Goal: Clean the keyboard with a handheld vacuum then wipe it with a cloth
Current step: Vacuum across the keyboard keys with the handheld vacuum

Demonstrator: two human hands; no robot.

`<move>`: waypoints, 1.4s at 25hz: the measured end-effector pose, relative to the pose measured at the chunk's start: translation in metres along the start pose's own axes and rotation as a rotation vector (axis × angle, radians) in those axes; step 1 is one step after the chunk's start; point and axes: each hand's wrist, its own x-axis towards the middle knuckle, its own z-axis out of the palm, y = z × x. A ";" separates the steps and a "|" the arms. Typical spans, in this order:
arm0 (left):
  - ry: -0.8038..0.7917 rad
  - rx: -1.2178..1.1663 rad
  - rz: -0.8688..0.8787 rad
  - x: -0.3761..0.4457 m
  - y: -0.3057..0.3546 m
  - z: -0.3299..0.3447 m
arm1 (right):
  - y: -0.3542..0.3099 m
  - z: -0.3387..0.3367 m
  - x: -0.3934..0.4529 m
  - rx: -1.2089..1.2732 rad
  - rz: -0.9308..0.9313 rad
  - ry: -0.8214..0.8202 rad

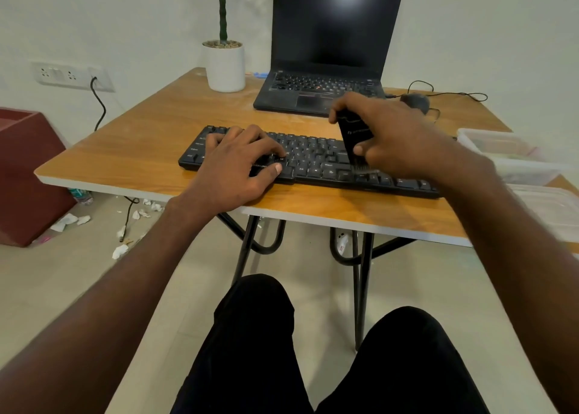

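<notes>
left hand (pixel 233 166) flat on keyboard (pixel 313 160) | right hand (pixel 391 135) grips vacuum (pixel 354 135), nozzle on keys

Black keyboard (pixel 313 160) is showing white key legends, most too small or blurred to read. "Alt" is reading on a bottom-row key just right of the space bar, "M" on a key beside the left hand's (pixel 232 169) index fingertip, "Ctrl" faintly on the bottom-left corner key. White brand lettering is sitting on the keyboard's front edge beside the left thumb, partly covered by the hand; cannot tell the full word. Black handheld vacuum (pixel 355 135) in the right hand (pixel 398 138) is carrying a small pale mark or line of print on its body, not legible. Laptop (pixel 326 53) key legends are not reading.
</notes>
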 end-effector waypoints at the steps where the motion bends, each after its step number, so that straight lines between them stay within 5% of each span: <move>1: 0.003 0.001 -0.001 0.000 0.000 0.000 | -0.001 0.002 -0.006 0.043 -0.033 0.076; 9: -0.002 0.010 -0.002 -0.001 0.002 -0.001 | 0.007 0.030 -0.034 0.101 -0.014 0.312; 11: -0.004 0.016 0.000 -0.002 0.002 -0.001 | 0.003 0.035 -0.042 0.140 -0.067 0.259; 15: -0.006 0.012 -0.006 -0.002 0.003 -0.002 | 0.014 0.035 -0.047 -0.008 0.115 0.363; 20: 0.007 0.027 0.002 -0.002 0.004 -0.001 | 0.003 0.056 -0.058 0.275 -0.016 0.491; 25: 0.067 0.111 -0.084 0.015 0.028 0.007 | 0.018 0.052 -0.065 0.269 0.313 0.858; 30: 0.089 0.004 -0.101 0.029 0.067 0.032 | -0.005 0.068 -0.051 0.261 0.151 0.688; 35: 0.032 0.043 -0.119 0.028 0.065 0.038 | 0.033 0.040 -0.077 0.147 0.368 0.766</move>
